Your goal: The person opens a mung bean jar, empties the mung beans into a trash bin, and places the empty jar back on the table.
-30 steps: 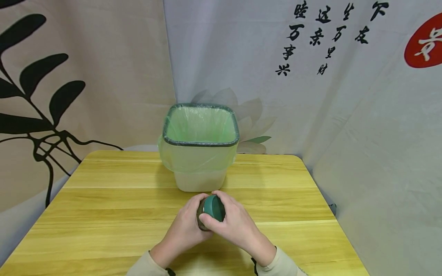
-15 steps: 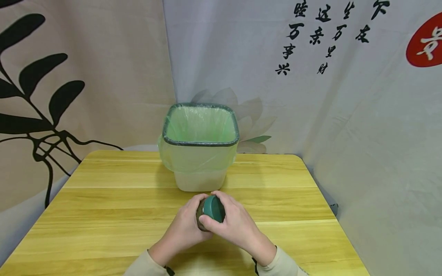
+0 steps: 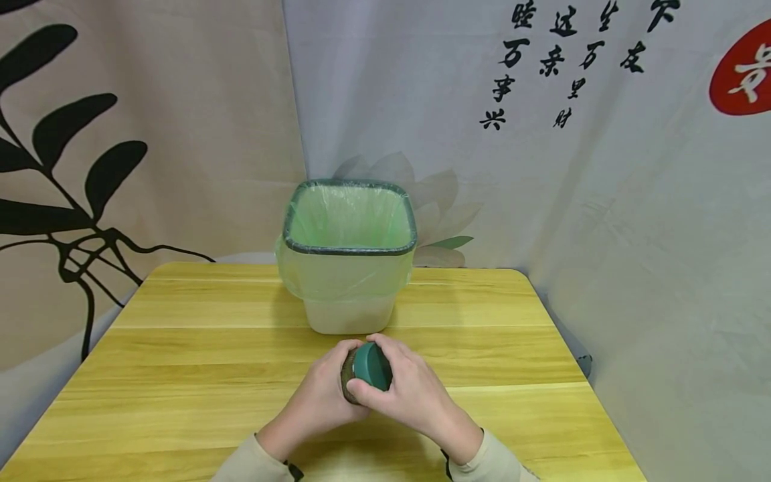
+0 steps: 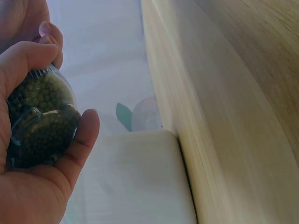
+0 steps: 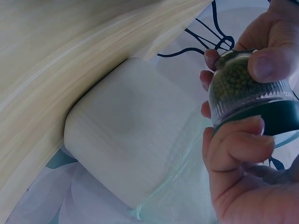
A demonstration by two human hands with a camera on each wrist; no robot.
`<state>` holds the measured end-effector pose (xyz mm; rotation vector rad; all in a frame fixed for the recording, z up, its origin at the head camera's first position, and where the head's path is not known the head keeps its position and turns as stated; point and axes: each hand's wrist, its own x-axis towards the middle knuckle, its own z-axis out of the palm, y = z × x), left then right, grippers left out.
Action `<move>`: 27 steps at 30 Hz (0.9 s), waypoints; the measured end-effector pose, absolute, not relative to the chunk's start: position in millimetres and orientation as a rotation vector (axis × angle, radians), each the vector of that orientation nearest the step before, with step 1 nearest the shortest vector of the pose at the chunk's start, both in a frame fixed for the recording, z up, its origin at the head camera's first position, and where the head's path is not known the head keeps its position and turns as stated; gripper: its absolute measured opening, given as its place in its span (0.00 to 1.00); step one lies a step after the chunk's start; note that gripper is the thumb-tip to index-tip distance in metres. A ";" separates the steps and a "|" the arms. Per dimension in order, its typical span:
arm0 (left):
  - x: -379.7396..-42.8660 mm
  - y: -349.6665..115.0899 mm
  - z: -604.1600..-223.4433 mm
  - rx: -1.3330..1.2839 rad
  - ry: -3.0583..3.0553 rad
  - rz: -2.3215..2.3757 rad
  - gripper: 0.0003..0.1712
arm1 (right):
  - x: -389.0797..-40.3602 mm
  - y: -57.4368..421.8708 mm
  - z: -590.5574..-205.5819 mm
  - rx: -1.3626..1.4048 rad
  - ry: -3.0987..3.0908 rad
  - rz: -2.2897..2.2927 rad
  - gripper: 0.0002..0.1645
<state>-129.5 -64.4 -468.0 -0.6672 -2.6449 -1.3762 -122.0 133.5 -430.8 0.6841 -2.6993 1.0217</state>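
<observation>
1. Head view: your jar is round and see-through, its contents dark brownish from here, and the flat green lid on it looks smooth and solid. You hold the jar tilted above the table, nearer to you than the bin; your left hand is wrapped round the body, and the thumb and fingers of your right hand are clamped on the lid. The pale bin has rounded corners, a dark green rim and a thin, crinkly green liner folded over the outside. It stands upright on the yellow wood-grain boards, in front of a pale fabric backdrop printed with dark leaves, black characters and a red oval.

2. Left wrist view: small round green seeds show through the jar's glossy wall, and its base is turned partly toward this camera. Your left fingers curve round the body; part of your right hand is at the upper left. The bin's smooth wall sits beyond, against the table's grain.

3. Right wrist view: fine ribs ring the jar just beside the lid. Your left thumb presses the clear body, while your right fingers curl against the lid. The liner hangs loosely around the bin.
</observation>
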 end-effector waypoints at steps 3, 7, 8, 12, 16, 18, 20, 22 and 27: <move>-129.8 -65.0 -468.0 -0.677 -2.646 -1.401 0.50 | -121.6 133.8 -431.3 0.695 -2.700 0.996 0.42; -130.0 -65.4 -467.5 -0.686 -2.644 -1.416 0.49 | -120.9 133.8 -431.7 0.699 -2.710 0.964 0.41; -130.0 -65.4 -467.5 -0.687 -2.643 -1.414 0.49 | -120.9 133.8 -431.9 0.699 -2.709 0.960 0.41; -129.6 -65.2 -467.5 -0.683 -2.632 -1.403 0.50 | -121.2 133.2 -432.7 0.687 -2.707 0.957 0.42; -128.6 -64.0 -467.6 -0.663 -2.617 -1.380 0.51 | -121.0 132.5 -432.7 0.677 -2.710 0.956 0.44; -127.7 -63.1 -467.5 -0.643 -2.610 -1.369 0.50 | -120.7 132.2 -432.5 0.669 -2.718 0.961 0.45; -126.7 -62.1 -467.5 -0.621 -2.600 -1.355 0.50 | -120.3 131.9 -432.3 0.658 -2.734 0.972 0.47; -125.8 -60.9 -467.5 -0.602 -2.586 -1.333 0.50 | -120.1 131.7 -432.1 0.633 -2.758 0.998 0.49; -125.1 -57.3 -469.3 -0.594 -2.527 -1.198 0.51 | -120.5 130.6 -432.2 0.563 -2.794 1.064 0.52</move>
